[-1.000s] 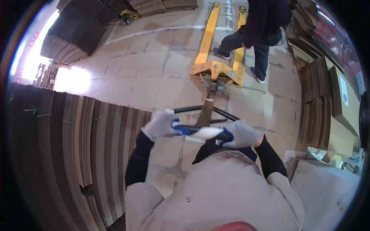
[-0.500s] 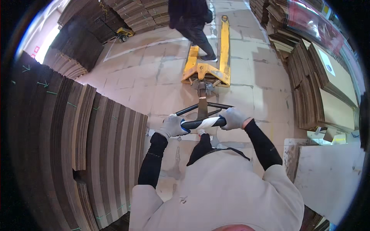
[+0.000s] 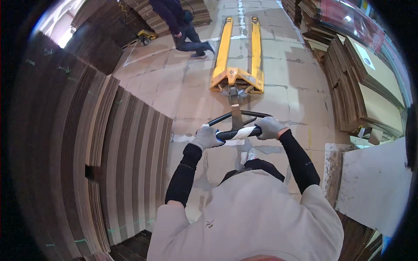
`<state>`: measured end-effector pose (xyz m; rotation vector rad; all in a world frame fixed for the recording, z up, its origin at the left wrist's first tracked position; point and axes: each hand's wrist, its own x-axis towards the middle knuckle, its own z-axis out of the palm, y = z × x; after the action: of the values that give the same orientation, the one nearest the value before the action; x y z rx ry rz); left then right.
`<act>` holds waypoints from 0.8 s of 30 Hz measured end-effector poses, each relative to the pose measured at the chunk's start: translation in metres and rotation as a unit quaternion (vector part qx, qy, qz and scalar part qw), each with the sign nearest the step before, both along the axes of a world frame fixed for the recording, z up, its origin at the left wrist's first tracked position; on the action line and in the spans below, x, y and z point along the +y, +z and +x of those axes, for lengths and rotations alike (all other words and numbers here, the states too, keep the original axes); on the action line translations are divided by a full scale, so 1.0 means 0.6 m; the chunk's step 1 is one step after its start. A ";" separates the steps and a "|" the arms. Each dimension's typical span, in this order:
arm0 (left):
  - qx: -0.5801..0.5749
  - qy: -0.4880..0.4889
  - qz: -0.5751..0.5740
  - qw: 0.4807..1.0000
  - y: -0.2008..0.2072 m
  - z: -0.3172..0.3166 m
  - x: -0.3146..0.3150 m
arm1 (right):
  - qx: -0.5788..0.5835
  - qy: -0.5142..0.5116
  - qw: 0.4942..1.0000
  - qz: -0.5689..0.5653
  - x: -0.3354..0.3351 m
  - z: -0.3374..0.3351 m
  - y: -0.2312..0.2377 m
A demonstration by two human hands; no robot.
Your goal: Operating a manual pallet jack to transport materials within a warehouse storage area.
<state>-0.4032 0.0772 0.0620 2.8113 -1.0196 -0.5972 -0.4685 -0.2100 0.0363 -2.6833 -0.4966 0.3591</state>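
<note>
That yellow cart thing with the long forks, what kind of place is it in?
Probably a warehouse or a cardboard works. Both gloved hands, left hand and right hand, grip the handle of a yellow pallet truck on a bare concrete floor. Tall stacks of flat cardboard sheets stand on both sides.

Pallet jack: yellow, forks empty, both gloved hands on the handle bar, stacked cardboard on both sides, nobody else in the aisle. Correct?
Not quite. A second person in dark clothes walks at the top of the head view, just left of the forks. The rest holds: the yellow pallet jack has empty forks, the gloved left hand and right hand grip the handle bar, and cardboard stacks line both sides.
</note>
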 end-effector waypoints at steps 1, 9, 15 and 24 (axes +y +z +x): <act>-0.008 0.000 0.003 1.000 0.000 -0.019 0.000 | -0.003 0.000 1.000 0.003 -0.003 -0.019 -0.003; -0.037 -0.022 -0.049 0.998 0.001 -0.207 0.038 | 0.004 -0.027 1.000 -0.011 0.029 -0.213 0.000; -0.045 -0.026 0.007 0.999 -0.006 -0.399 0.012 | -0.016 0.020 1.000 -0.016 0.002 -0.392 0.015; -0.010 0.030 -0.068 0.997 0.022 -0.597 0.051 | -0.027 0.032 0.999 0.036 0.030 -0.566 0.038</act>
<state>-0.7613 0.1079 0.0753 2.7230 -0.9375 -0.4763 -0.8078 -0.1921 0.0591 -2.6187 -0.6008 0.2829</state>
